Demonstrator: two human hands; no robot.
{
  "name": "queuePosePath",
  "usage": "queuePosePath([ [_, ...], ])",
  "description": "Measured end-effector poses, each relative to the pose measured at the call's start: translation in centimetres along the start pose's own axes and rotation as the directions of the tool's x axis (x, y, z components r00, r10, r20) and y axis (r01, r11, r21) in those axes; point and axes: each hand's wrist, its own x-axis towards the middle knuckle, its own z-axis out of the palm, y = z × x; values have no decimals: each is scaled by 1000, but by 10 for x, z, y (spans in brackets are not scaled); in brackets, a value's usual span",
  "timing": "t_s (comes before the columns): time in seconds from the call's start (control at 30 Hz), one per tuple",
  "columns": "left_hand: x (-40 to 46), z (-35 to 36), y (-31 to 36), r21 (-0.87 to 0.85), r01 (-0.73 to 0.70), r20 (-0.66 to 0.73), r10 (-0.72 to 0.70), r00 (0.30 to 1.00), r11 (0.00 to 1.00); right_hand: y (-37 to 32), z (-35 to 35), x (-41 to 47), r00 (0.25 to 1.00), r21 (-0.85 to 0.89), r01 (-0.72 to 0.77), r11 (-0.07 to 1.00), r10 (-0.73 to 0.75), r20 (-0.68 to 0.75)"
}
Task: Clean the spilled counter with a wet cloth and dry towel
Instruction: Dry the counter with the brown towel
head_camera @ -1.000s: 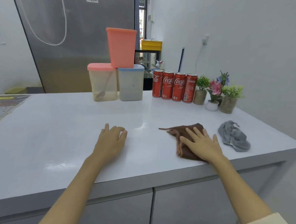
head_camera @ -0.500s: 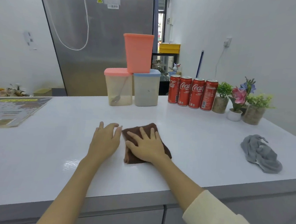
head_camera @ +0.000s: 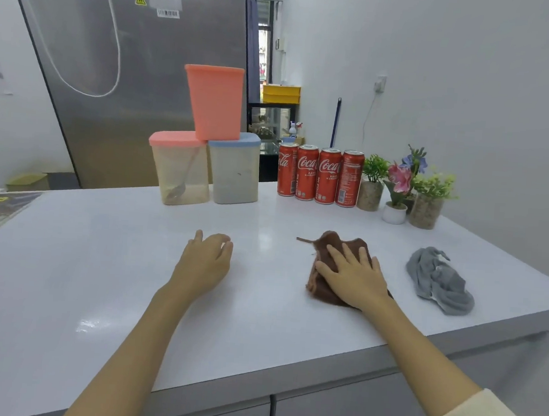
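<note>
Resting palm-down on the white counter [head_camera: 107,254], the left hand [head_camera: 206,264] sits at about 7 o'clock from the storage tubs, its fingers loosely bent and holding nothing. At its 12 o'clock stand a pink-lidded clear container [head_camera: 179,168] with a spoon inside and a blue-lidded container [head_camera: 235,169], touching each other, with a pink tub [head_camera: 215,101] stacked on top across both. At 3 o'clock from these, four Coca-Cola cans [head_camera: 319,175] stand in a tight row, and three small potted plants [head_camera: 404,187] follow just beside them. At 6 o'clock from the cans, the brown cloth [head_camera: 324,266] lies bunched on the counter, and the right hand [head_camera: 354,276] presses flat on it with fingers spread and straight, not curled round it. At 3 o'clock from that hand, apart from it, the grey towel [head_camera: 437,281] lies crumpled near the counter's right edge.
</note>
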Motion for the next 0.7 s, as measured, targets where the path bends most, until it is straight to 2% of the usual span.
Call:
queuePosePath([
  [0.13, 16, 1, -9, 35, 9, 7, -9, 1000, 999, -11, 3, 36, 996, -24, -86, 996, 86, 11],
  [0.33, 54, 2, -7, 141, 5, 44, -11, 999, 990, -36, 5, 86, 997, -41, -78, 996, 78, 4],
  [0.43, 77, 2, -4, 158, 17, 53, -26, 998, 987, -57, 9, 106, 999, -43, -36, 998, 36, -2],
  [0.6, 113, -5, 3, 229, 18, 75, -36, 997, 973, -97, 20, 142, 991, -31, 131, 991, -131, 24],
  [0.7, 132, -9, 4, 280, 8, 96, -36, 995, 960, -114, 24, 171, 989, -18, 144, 989, -144, 31],
])
